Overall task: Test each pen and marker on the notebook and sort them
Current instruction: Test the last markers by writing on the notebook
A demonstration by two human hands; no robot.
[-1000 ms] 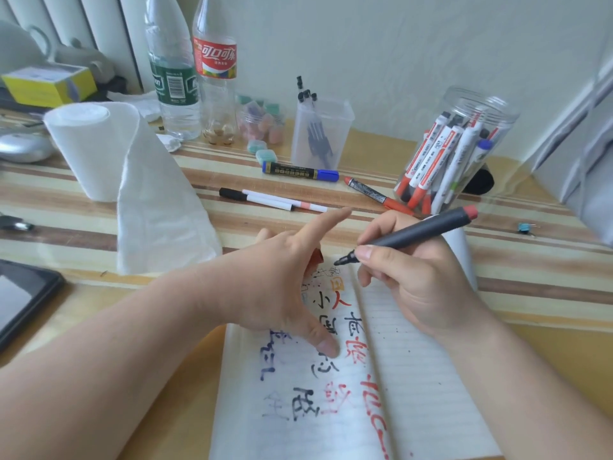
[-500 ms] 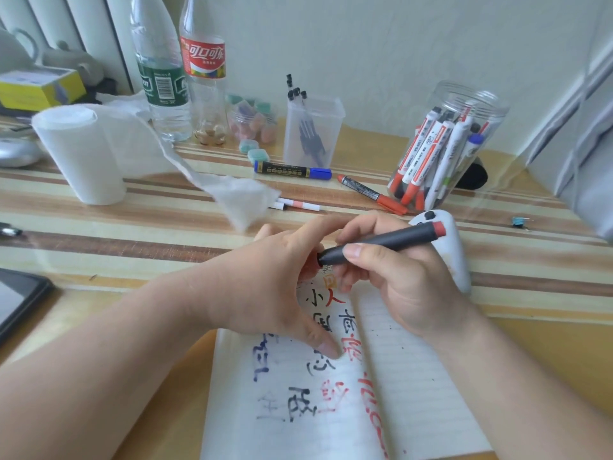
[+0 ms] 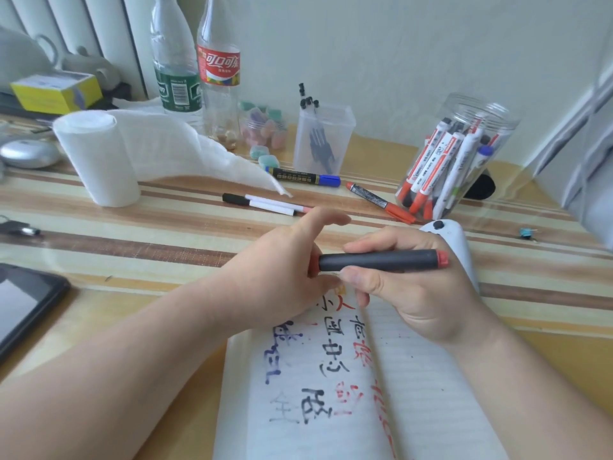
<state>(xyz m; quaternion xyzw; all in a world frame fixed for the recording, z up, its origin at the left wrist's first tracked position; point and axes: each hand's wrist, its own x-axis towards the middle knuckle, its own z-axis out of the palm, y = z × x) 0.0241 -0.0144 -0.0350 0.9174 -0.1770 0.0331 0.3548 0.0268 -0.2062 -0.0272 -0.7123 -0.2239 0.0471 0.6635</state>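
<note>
Open striped desk (image 3: 149, 234) at my left, between tissue roll (image 3: 99, 161) and tablet (image 3: 23, 300). Ahead, two loose pens (image 3: 265, 204) and red marker (image 3: 381, 203) lie across the path. Jar (image 3: 464, 151) and white controller (image 3: 459, 242) crowd my right grip (image 3: 414, 293).

Over the open notebook (image 3: 418, 376), the right hand (image 3: 414, 293) grips a dark grey marker (image 3: 378, 260) lying level, its red end pointing right. The left hand (image 3: 282, 270) meets the marker's other end and pinches a red cap (image 3: 313, 264) against it (index finger stretched out above). The notebook's left page carries black, blue and red characters. Behind the hands, loose pens (image 3: 262, 202) lie on the striped table (image 3: 132, 240), and a clear jar (image 3: 464, 154) holds more markers.
</note>
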